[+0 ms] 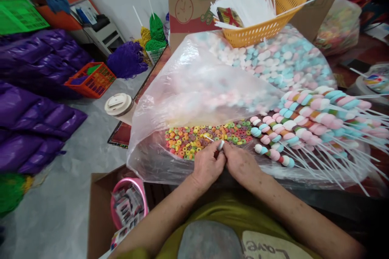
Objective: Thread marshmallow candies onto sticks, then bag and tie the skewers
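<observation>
My two hands meet in front of a pile of coloured cereal rings (pixel 194 139). Pinched in the fingers of my left hand (pixel 208 166) is a small pale marshmallow (pixel 221 145). The closed fingers of my right hand (pixel 243 165) press against it and grip a thin white stick (pixel 208 137), whose tip points left over the rings. Most of the stick is hidden by my hands. Just right of them lies a short skewer of marshmallows and rings (pixel 275 156). Beyond it, many finished-looking marshmallow skewers (pixel 313 117) are heaped with their sticks towards me.
Loose marshmallows (pixel 273 62) lie under clear plastic sheeting (pixel 152 137). A yellow basket (pixel 252 34) of white sticks stands behind, before a cardboard box (pixel 194 12). A lidded cup (pixel 120 107) is at the table's left edge. Below sits a pink bucket (pixel 144 194).
</observation>
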### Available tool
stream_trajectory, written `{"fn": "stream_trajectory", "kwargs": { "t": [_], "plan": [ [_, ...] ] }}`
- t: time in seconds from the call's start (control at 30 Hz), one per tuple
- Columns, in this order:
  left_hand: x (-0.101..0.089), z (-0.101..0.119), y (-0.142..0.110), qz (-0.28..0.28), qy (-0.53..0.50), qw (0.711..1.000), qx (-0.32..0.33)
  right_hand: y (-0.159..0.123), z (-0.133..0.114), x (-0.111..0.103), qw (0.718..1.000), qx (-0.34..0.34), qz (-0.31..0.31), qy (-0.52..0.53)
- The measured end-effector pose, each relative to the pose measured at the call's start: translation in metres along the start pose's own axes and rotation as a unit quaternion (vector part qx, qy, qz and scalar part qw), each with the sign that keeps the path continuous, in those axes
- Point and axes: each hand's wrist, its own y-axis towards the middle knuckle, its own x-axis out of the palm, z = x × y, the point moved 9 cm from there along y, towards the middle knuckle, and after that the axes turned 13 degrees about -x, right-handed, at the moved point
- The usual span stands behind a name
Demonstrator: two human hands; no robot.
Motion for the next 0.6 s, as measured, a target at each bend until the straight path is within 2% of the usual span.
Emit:
{"fn": "stream_trajectory", "kwargs": {
  "t": [0.07,0.13,0.2,0.3,0.37,0.43,0.5,0.57,0.6],
  "plan": [
    [-0.016,0.002,0.011,-0.003,0.084,0.996,0.012,0.000,0.015,-0.003,1.000,0.005,0.007,0.000],
    [-0.035,0.000,0.030,0.020,0.162,0.986,-0.015,-0.006,0.031,-0.009,0.999,0.022,0.013,-0.026],
    [-0.032,-0.002,0.047,-0.020,0.282,0.959,-0.027,-0.016,0.037,-0.010,0.999,0.023,0.011,-0.033],
    [-0.017,0.000,0.061,-0.047,0.361,0.931,-0.012,-0.027,0.030,-0.003,1.000,-0.003,0.011,0.001],
    [-0.012,0.004,0.062,-0.035,0.338,0.940,0.017,-0.033,0.026,0.002,0.999,-0.010,0.027,0.015],
    [-0.017,0.000,0.060,-0.019,0.254,0.967,0.020,-0.035,0.024,0.003,0.998,-0.022,0.049,0.028],
    [-0.032,-0.016,0.060,-0.008,0.121,0.992,-0.025,-0.035,0.022,0.000,0.996,-0.037,0.071,0.038],
    [-0.045,-0.035,0.060,-0.003,0.005,0.996,-0.093,-0.034,0.024,-0.006,0.996,-0.028,0.080,0.029],
    [-0.050,-0.040,0.060,0.000,-0.018,0.993,-0.114,-0.034,0.026,-0.009,0.997,-0.014,0.077,0.017]
  ]
}}
